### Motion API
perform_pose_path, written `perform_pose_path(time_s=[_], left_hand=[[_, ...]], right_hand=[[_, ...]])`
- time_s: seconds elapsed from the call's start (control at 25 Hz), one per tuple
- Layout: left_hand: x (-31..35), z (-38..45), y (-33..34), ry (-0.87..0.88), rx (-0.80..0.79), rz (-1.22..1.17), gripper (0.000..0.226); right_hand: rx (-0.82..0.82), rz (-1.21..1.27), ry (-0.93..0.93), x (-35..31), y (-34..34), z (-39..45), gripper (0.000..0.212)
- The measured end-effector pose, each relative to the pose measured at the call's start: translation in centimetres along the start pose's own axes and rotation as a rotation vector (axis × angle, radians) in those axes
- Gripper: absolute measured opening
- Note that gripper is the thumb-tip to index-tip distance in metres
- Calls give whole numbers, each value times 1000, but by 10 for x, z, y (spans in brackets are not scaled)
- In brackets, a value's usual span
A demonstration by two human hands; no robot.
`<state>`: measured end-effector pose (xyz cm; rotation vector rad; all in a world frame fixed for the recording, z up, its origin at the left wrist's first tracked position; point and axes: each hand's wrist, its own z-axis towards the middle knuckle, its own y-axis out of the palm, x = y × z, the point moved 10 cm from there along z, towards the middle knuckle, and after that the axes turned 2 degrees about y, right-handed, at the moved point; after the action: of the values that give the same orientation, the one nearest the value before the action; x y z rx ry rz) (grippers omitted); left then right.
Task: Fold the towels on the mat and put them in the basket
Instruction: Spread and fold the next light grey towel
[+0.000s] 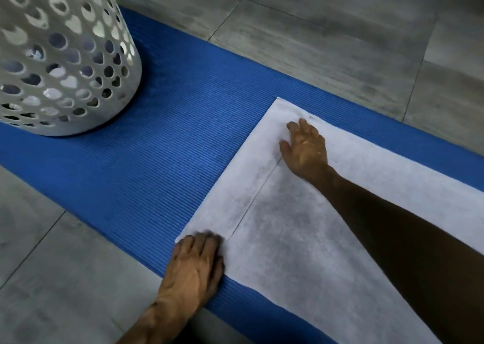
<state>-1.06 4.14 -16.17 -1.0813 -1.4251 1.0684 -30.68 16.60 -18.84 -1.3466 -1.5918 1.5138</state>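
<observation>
The person's left hand (195, 262) rests at the near left corner of a white towel (301, 239), palm down, its fingers lying close together and bent slightly over the cloth's corner; motion blur at the fingertips makes it impossible to tell whether they pinch the edge or only press on it. The right hand (305, 147) lies flat on the towel near its far left corner, fingers loosely spread and fairly straight, the palm pressing the fabric down and holding nothing. The right forearm crosses the towel on a diagonal from the lower right of the view. The towel is spread flat on a blue ribbed mat (157, 181), and its long axis runs along the mat's length, from its short left edge between the two hands off past the right side of the view. A thin straight line, a crease or a seam, runs parallel to that short edge just inside it, from near the left hand up to the right wrist. A white basket (65, 55) with round perforations stands upright on the far left part of the mat, well apart from the towel; pale cloth shows dimly through its holes. The mat lies on a grey tiled floor (340, 29).
</observation>
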Motion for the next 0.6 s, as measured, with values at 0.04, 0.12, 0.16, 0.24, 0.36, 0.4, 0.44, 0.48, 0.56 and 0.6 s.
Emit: perform_pose_path(time_s=[0.04,0.12,0.16,0.24,0.36,0.4,0.44,0.48,0.56,0.6], left_hand=[[1,1,2,-14,-23,20,37],[7,5,6,50,-69,-13,31],[7,9,4,66,-97,-55,28],[-5,19,-8,1,-87,-123,29],[-43,32,-22,-275,27,-135,31],[-56,35,-16,-377,-21,-152,34],[-64,37,-9,-433,-86,-198,34],[-66,39,-2,-450,-128,-271,29],[-65,42,-1,-466,-142,-412,20],[-64,42,-5,-479,-126,-449,21]], right_hand=[[-26,8,21,7,1,4,62],[-82,-24,18,15,0,10,61],[-75,-59,36,16,-6,12,60],[52,-145,38,4,-27,7,53],[76,32,-106,-53,-29,-10,33],[14,90,-117,-69,-19,-13,35],[-49,117,-102,-81,-8,-12,41],[-87,125,-59,-89,-1,-10,48],[-94,102,64,-92,0,-5,59],[-78,78,102,-93,-2,-5,57]])
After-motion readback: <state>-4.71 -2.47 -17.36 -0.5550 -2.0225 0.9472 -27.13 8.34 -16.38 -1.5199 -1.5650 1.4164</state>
